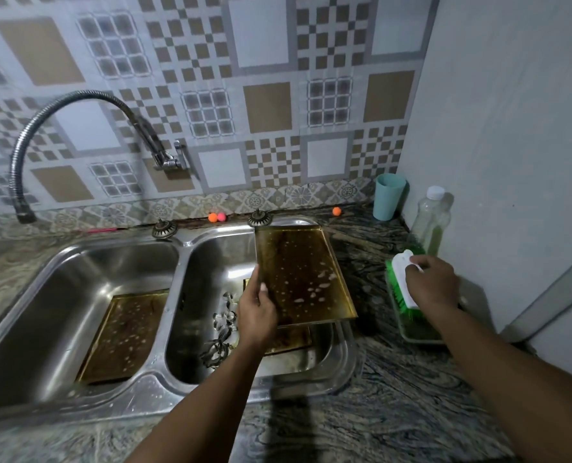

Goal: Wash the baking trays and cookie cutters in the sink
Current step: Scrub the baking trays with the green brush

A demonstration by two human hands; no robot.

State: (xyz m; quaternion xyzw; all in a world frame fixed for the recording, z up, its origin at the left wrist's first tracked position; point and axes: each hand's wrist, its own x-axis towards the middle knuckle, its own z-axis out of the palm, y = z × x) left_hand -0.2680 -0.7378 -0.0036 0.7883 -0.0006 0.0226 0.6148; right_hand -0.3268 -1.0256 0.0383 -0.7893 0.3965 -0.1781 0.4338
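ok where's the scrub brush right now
In the head view it's at the right: the green scrub brush is gripped by the right hand over a clear tray on the counter, just before the soap bottle.

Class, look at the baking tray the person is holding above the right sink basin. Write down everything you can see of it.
The held baking tray is a flat rectangular sheet of what looks like metal, with a low raised rim and a dark brown, stained surface flecked with white suds. It is tilted, far end higher, over the right basin and its right rim. The left hand has its grip on the tray's left edge, thumb on top. Nothing else visibly touches it.
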